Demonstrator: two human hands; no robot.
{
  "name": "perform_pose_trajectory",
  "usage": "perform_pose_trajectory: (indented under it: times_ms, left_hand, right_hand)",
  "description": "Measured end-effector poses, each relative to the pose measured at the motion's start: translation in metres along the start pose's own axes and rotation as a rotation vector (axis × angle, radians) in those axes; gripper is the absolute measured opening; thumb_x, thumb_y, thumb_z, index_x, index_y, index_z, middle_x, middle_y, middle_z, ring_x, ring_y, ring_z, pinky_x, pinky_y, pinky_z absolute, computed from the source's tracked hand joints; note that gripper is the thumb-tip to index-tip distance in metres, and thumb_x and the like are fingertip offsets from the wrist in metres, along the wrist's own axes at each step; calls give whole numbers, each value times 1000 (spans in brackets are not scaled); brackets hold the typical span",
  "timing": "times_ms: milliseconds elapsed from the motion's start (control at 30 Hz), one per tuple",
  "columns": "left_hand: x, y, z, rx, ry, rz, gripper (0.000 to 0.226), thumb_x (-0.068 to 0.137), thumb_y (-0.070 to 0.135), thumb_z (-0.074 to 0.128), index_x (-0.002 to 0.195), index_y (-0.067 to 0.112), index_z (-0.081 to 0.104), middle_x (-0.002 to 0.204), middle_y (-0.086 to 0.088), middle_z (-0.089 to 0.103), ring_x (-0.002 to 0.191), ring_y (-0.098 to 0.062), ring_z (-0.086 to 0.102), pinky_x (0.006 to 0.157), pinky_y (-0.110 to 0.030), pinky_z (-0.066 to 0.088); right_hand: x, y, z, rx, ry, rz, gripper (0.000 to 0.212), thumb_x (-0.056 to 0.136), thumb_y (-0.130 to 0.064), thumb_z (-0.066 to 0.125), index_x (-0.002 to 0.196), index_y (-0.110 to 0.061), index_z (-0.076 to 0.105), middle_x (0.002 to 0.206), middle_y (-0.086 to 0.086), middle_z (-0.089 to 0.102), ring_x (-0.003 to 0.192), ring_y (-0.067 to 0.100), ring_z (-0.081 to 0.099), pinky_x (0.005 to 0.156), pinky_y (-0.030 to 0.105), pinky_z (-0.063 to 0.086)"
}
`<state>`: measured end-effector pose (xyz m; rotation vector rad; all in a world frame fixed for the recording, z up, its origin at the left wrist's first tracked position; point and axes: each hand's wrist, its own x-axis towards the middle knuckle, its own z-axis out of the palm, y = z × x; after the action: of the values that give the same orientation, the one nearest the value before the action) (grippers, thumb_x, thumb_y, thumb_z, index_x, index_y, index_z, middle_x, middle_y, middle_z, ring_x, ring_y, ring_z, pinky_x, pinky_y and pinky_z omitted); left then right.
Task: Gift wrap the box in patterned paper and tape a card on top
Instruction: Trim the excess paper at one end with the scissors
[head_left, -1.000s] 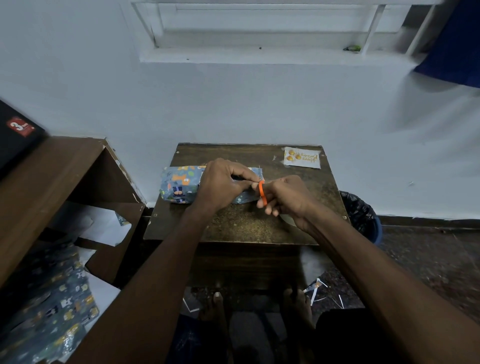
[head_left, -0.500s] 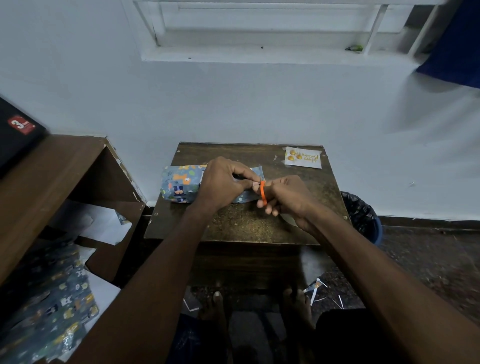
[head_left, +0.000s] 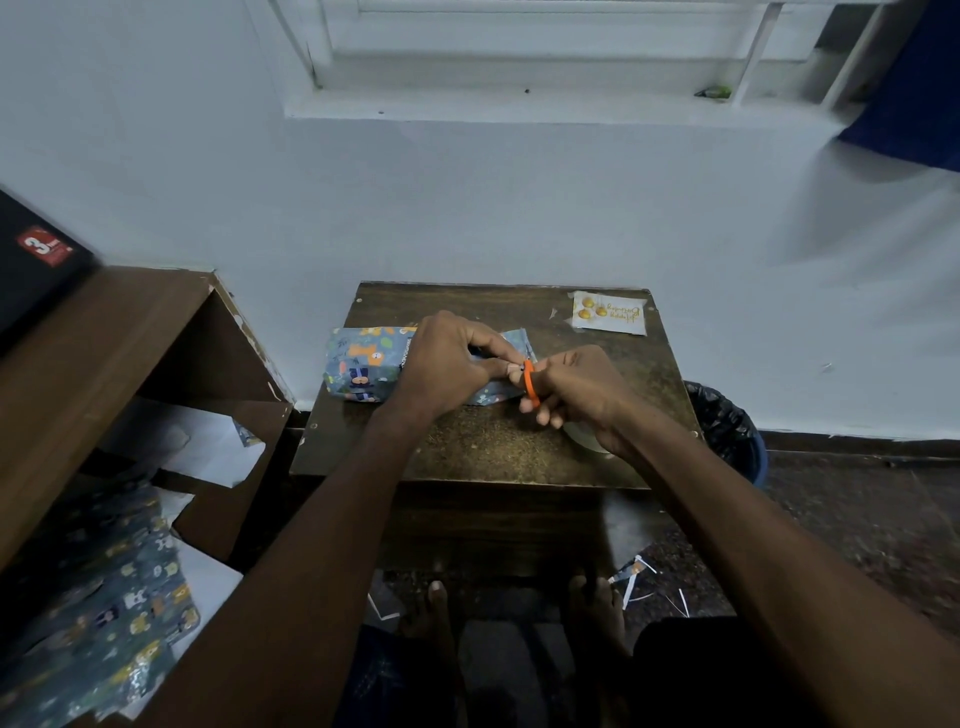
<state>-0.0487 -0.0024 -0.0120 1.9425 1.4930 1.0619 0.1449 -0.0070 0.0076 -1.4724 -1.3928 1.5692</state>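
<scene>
Both arms reach over the counter (head_left: 467, 457); the left hand (head_left: 447, 364) pinches the wrapped box (head_left: 363, 366) end flap, the right hand (head_left: 576, 389) curls around orange scissors (head_left: 529, 383), card (head_left: 609, 313) far right

The left hand (head_left: 447, 364) covers the wrapped box's (head_left: 363, 366) right half; past the right hand's (head_left: 582, 389) fingers the orange tool (head_left: 529, 383) is mostly hidden, its kind unclear

Left thumb (head_left: 511, 368) perhaps nearer scissors (head_left: 529, 383)
</scene>
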Motion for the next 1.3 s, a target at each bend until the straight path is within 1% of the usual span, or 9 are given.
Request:
perform_pose_trajectory:
  times_ms: [200, 400, 567, 733, 800, 900, 967, 1067, 1300]
  left_hand:
    - [0, 2, -1, 1, 2, 20, 14, 77, 12, 91, 88, 20, 86, 88, 12, 81, 83, 4, 75, 84, -22, 60]
    - [2, 0, 1, 12, -1, 14, 14, 78, 11, 91, 89, 18, 86, 88, 10, 81, 81, 3, 75, 82, -20, 60]
    - [1, -1, 2, -4, 24, 18, 8, 82, 17, 89, 89, 19, 86, 88, 11, 81, 82, 2, 74, 80, -23, 61]
    - [12, 0, 10, 31, 206, -38, 13, 94, 35, 75, 100, 27, 83, 91, 13, 77, 83, -7, 69, 76, -38, 61]
    - [19, 1, 13, 193, 209, -79, 19, 93, 32, 75, 111, 28, 81, 106, 11, 76, 99, -14, 65, 89, -40, 56]
    - [27, 5, 20, 458, 154, -124, 27, 93, 36, 73, 120, 32, 77, 119, 11, 76, 122, -17, 60, 107, -42, 35]
    - [29, 7, 26, 517, 115, -158, 22, 94, 37, 69, 115, 35, 78, 115, 14, 76, 121, -13, 59, 103, -38, 23]
    - [29, 8, 29, 509, 113, -189, 12, 94, 35, 69, 97, 37, 80, 105, 17, 77, 113, -9, 61, 89, -33, 15]
    - [26, 11, 27, 449, 130, -212, 10, 94, 31, 73, 92, 35, 82, 102, 20, 78, 107, -3, 62, 85, -30, 13]
  right_hand:
    - [4, 1, 0, -36, 9, -20, 21, 90, -12, 77, 94, 9, 76, 73, 21, 72, 45, 16, 55, 40, 21, 41]
    - [5, 4, 0, -82, 13, -53, 16, 91, -7, 75, 94, 8, 78, 69, 17, 71, 45, 13, 55, 40, 17, 40]
    - [3, 3, -2, -92, -4, -33, 16, 93, -5, 71, 99, 9, 76, 72, 17, 73, 48, 14, 58, 41, 19, 43]
    - [0, -4, -10, -77, -55, 22, 12, 92, -4, 71, 97, 5, 78, 74, 19, 73, 49, 17, 57, 43, 21, 43]
    - [-2, -4, -11, -79, -61, 39, 13, 93, -5, 70, 97, 3, 78, 74, 18, 73, 50, 18, 57, 44, 22, 44]
    - [-3, -2, -10, -73, -63, 64, 20, 94, -14, 71, 99, 4, 77, 75, 19, 74, 49, 19, 57, 45, 24, 44]
    - [-1, -1, -8, -69, -64, 60, 26, 94, -20, 73, 99, 5, 77, 76, 20, 74, 49, 20, 57, 45, 24, 44]
    - [1, 0, -6, -93, -36, 44, 29, 93, -20, 74, 96, 8, 76, 75, 21, 74, 48, 20, 56, 42, 22, 42]
    - [5, 4, -2, -126, -1, 9, 27, 91, -19, 73, 94, 7, 77, 79, 24, 76, 51, 21, 58, 45, 25, 46]
